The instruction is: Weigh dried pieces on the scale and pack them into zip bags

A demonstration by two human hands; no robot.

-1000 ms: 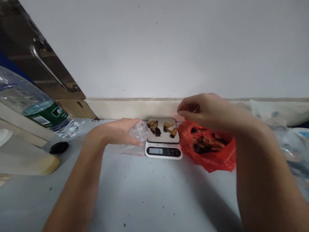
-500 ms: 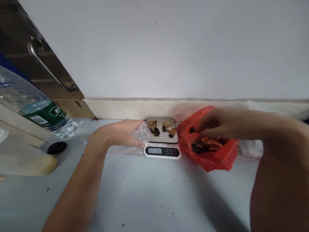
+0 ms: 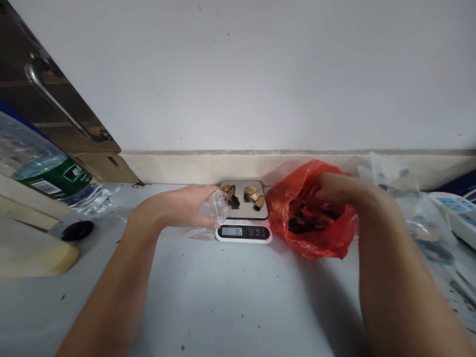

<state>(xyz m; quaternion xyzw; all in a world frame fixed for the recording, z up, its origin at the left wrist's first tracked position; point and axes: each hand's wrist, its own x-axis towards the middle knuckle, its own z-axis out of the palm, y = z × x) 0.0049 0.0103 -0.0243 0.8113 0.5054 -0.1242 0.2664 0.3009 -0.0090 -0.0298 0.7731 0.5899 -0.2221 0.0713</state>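
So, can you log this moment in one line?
left hand: holds clear bag | right hand: in red bag | scale: brown pieces on top

Left forearm [image 3: 113,282] rises from lower left; left hand [image 3: 182,204], left of centre, curled, thumb [image 3: 208,222] lowermost. Right hand [image 3: 334,187], right of centre, fingertips hidden.

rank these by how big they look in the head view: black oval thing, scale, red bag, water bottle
1. Red bag and water bottle: too close to rank, and the bottle runs off the frame.
2. Scale.
3. Black oval thing.
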